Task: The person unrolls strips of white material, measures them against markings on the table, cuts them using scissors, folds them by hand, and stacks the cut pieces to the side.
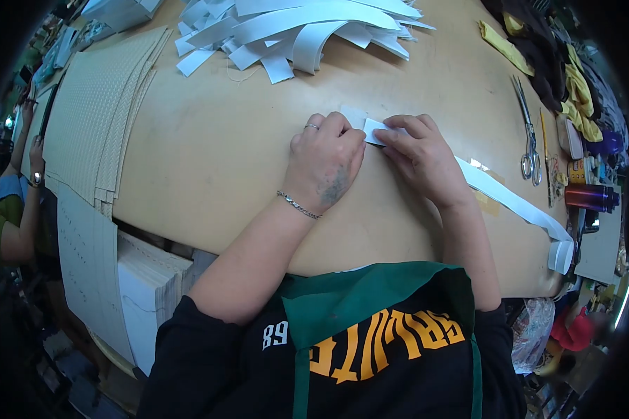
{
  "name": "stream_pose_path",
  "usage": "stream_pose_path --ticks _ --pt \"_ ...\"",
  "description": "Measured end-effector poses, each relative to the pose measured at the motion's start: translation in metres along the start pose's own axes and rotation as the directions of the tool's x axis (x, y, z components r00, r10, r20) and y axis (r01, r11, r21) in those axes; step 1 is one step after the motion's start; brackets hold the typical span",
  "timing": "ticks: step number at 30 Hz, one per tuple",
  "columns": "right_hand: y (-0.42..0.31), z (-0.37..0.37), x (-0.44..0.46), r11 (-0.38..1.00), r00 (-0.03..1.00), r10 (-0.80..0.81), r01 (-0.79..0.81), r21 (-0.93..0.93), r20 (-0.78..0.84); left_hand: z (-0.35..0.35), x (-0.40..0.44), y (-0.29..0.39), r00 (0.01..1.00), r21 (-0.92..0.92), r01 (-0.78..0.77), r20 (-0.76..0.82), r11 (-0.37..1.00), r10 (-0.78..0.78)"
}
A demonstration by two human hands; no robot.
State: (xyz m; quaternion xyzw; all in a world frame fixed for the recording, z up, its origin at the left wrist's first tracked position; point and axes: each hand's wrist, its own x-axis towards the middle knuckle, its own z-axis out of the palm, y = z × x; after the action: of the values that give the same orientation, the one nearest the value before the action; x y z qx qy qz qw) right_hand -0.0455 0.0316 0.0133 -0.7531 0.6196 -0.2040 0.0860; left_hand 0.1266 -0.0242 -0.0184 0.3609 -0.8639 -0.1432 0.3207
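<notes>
My right hand [426, 159] pinches the folded end of a white strip [374, 131] between thumb and fingers, just above the table. Close beside it, my left hand [328, 157] is closed with its fingers curled down; what lies under its fingertips is hidden. A small pale translucent piece [354, 114] shows on the table just beyond both hands. From behind my right wrist a long white band [514, 202] runs to a loose coil [560, 256] at the table's right edge. Whether band and pinched end are one piece, I cannot tell.
A heap of white strips [307, 28] lies at the far side. Patterned sheets [94, 119] are stacked at left. Scissors [528, 140], a yellow pencil-like stick [544, 140], a dark tumbler [590, 198] and dark and yellow cloth [573, 77] lie at right. Another person's arm [31, 188] is at far left.
</notes>
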Motion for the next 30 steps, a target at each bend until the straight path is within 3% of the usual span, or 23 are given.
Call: stream_pose_path --ticks 25,30 --pt "0.001 0.012 -0.003 0.999 0.991 -0.048 0.045 -0.024 -0.128 0.001 0.000 0.002 0.999 0.050 0.039 0.033 0.998 -0.040" --pt "0.002 0.013 -0.002 0.998 0.988 -0.067 0.064 -0.026 -0.141 0.000 0.002 0.001 1.000 -0.034 0.031 0.006 0.999 -0.031"
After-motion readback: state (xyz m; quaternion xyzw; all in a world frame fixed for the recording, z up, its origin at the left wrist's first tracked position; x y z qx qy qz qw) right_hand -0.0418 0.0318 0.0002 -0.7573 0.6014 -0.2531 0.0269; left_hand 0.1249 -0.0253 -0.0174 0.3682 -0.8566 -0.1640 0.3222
